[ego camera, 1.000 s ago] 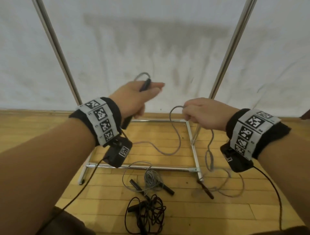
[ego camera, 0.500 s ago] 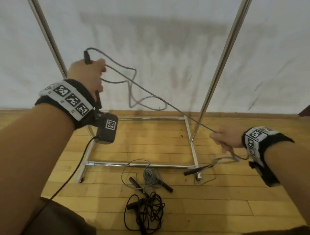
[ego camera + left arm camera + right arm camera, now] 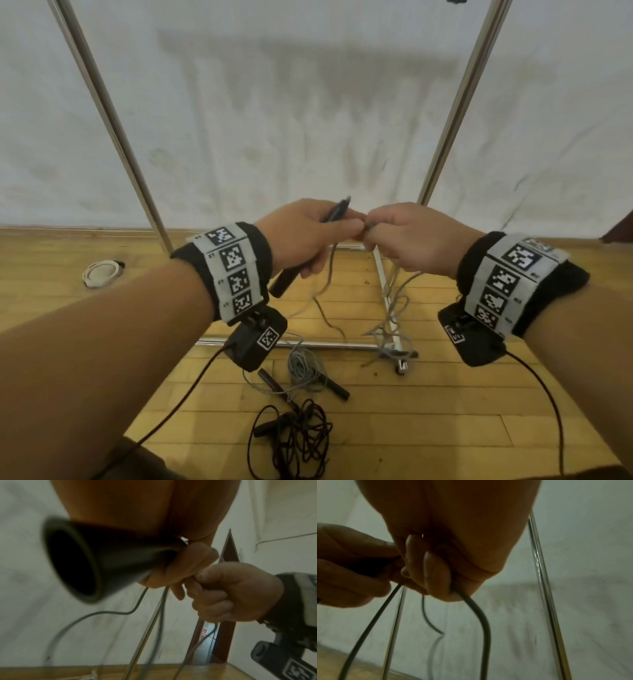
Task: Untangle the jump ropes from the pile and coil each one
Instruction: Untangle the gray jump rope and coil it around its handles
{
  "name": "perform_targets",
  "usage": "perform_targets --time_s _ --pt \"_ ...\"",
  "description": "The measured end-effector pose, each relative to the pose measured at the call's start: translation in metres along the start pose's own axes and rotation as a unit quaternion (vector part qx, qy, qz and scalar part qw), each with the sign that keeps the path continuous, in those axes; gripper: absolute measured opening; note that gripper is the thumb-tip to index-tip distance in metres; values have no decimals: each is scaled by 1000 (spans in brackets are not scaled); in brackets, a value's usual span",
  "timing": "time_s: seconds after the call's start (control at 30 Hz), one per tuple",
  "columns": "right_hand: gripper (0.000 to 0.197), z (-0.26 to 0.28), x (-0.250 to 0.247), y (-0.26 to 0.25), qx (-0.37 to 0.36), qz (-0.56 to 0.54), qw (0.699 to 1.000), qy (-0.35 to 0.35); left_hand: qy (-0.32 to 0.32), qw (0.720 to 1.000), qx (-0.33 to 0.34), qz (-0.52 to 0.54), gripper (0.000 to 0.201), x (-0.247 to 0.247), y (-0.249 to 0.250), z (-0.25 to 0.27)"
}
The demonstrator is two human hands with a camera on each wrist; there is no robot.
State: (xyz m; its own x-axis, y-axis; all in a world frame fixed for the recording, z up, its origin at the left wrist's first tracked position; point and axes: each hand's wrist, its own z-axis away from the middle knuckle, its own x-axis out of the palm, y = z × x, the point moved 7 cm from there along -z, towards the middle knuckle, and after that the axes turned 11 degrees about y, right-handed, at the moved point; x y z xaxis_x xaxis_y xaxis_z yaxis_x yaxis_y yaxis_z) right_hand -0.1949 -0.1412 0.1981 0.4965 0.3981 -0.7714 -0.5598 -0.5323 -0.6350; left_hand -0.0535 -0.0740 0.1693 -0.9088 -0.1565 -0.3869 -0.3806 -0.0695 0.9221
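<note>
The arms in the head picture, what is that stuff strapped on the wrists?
Each bare forearm wears a black wristband wrapped with a white strip of square black-and-white code markers. Below each wrist hangs a small black camera box bearing another marker, trailing a thin black cable. No sleeves or gloves cover the hands.

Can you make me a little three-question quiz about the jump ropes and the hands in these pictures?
1. True or false: both hands are holding the grey rope up off the floor.
2. What does the left hand grip? A) a black handle B) a metal pole C) nothing
3. Fill in: the tangled rope lying on the floor nearest the person is coloured ____.

Key
1. True. The right hand pinches the cord close beside the left hand.
2. A, the black handle of the grey rope.
3. Black. A bundled grey rope lies just beyond it.
</note>
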Motion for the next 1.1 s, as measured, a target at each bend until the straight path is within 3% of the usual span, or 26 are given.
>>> perform_targets --time_s 0.1,0.23,0.37,0.5,0.63,0.73,0.83,0.93,1.1 --pt "21 1 -1 -1 -9 -16 1000 10 6 999 8 32 15 1 3 -3" --pt "27 1 -2 26 -5 -6 1000 11 164 986 3 0 22 -45 3 -15" --pt "31 5 0 80 31 91 995 -14 330 943 -9 54 26 -97 -5 -12" --pt "26 10 -4 110 63 106 992 -19 390 919 -62 1 26 -122 -28 -8" --pt "28 5 -14 98 59 -13 998 23 349 916 -172 96 25 -127 -57 -9" --pt "26 3 -19 73 50 -131 989 49 288 931 -194 111 25 -117 -63 -5" --pt "27 4 -20 48 30 -167 982 82 237 954 -146 115 26 -90 -45 -5" --pt "27 4 -18 23 9 -163 982 91 144 976 -79 141 30 -51 -14 -6" --pt "27 7 -27 -8 -35 -234 961 142 51 989 -31 137 48 3 6 -4"
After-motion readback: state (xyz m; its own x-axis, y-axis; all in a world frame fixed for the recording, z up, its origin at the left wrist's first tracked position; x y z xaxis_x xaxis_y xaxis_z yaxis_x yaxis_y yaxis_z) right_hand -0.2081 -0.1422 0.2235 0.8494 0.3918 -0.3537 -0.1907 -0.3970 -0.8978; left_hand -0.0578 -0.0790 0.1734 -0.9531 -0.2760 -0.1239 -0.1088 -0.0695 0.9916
